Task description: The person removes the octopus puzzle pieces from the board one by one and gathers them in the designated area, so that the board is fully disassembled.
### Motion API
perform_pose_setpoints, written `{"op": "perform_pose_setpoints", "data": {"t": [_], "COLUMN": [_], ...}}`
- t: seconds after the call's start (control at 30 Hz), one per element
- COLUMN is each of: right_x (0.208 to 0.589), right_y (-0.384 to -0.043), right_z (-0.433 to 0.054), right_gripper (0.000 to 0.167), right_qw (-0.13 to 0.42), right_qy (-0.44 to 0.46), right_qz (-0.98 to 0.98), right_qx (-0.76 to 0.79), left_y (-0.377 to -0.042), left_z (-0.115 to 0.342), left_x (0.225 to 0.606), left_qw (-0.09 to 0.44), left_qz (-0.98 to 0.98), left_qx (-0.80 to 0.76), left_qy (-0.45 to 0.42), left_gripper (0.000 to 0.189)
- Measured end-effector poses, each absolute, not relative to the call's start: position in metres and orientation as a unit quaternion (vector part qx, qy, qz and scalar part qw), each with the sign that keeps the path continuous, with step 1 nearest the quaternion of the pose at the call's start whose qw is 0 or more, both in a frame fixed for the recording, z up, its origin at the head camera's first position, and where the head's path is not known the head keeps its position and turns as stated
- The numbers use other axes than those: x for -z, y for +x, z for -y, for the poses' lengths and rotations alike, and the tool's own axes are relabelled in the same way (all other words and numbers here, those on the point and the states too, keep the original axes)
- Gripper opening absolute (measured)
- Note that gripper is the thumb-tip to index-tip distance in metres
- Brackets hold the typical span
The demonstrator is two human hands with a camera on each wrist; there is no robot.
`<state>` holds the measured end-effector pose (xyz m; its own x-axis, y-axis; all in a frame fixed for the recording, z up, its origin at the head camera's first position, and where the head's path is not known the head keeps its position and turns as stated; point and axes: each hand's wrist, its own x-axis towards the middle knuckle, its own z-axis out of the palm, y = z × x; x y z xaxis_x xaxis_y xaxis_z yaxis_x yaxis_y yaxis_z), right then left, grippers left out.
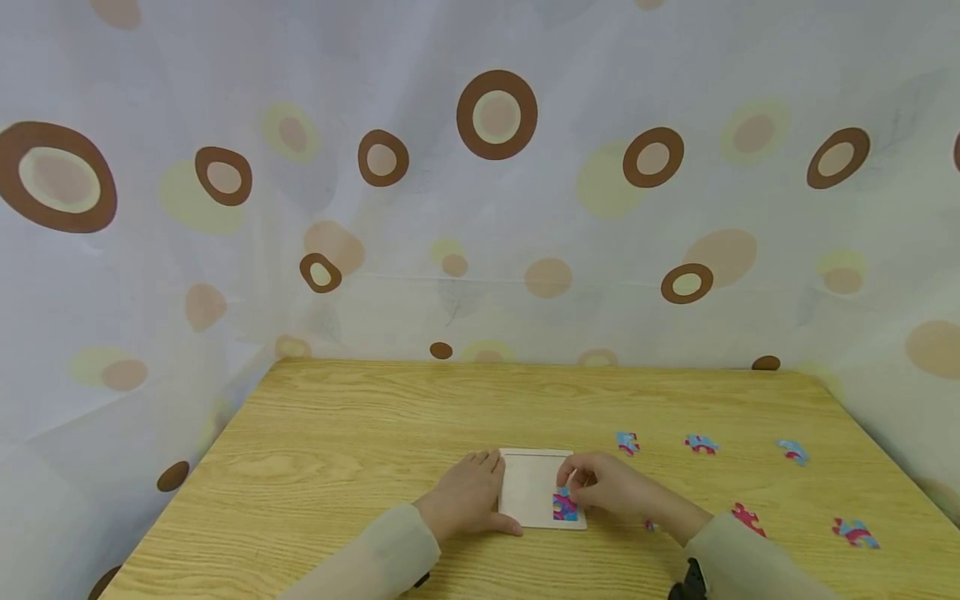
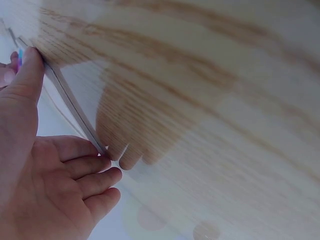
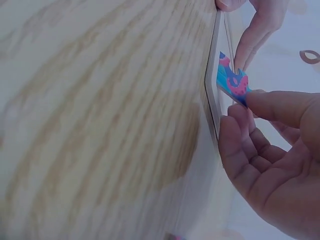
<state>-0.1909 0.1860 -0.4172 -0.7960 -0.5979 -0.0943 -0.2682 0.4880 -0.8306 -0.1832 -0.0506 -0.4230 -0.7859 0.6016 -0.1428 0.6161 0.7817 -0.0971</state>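
A pale, square puzzle tray (image 1: 527, 490) with a raised rim lies on the table. My left hand (image 1: 467, 495) rests against its left side, fingers lying along the rim and thumb stretched past the near corner. At the tray's lower right corner is a blue and pink jigsaw piece (image 1: 566, 507), with a notch on its left side. My right hand (image 1: 606, 485) pinches this piece by its right edge. In the right wrist view the thumb (image 3: 272, 106) presses on the piece's edge, while the other fingers curl beside the tray's rim.
On the wooden table (image 1: 337, 467), loose jigsaw pieces lie to the right: a blue and red one (image 1: 627, 442), another (image 1: 701, 444), a mostly blue one (image 1: 792, 452), a red one (image 1: 748, 518) and one far right (image 1: 855, 532). One small piece (image 1: 651, 525) is partly hidden under my right forearm.
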Motion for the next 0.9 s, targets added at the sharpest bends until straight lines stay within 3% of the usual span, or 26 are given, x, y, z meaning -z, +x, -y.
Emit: {"op": "perform_pose_setpoints", "data": {"t": [0.17,0.9], "right_x": [0.419,0.414], "right_y": [-0.19,-0.192], "right_z": [-0.187,-0.215], "right_gripper": [0.002,0.006], "right_qw": [0.192,0.169], "right_qy": [-0.25,-0.242], "right_qz": [-0.833,-0.831], "right_qx": [0.455,0.471], "left_y": [-0.183,-0.182], "left_z": [0.05,0.051], "left_x": [0.422,0.421], "left_qw": [0.053,0.054], "left_qz": [-0.942,-0.941], "left_qx": [0.07,0.075], "left_qy": [0.323,0.327], "left_gripper": [0.098,0.097]}}
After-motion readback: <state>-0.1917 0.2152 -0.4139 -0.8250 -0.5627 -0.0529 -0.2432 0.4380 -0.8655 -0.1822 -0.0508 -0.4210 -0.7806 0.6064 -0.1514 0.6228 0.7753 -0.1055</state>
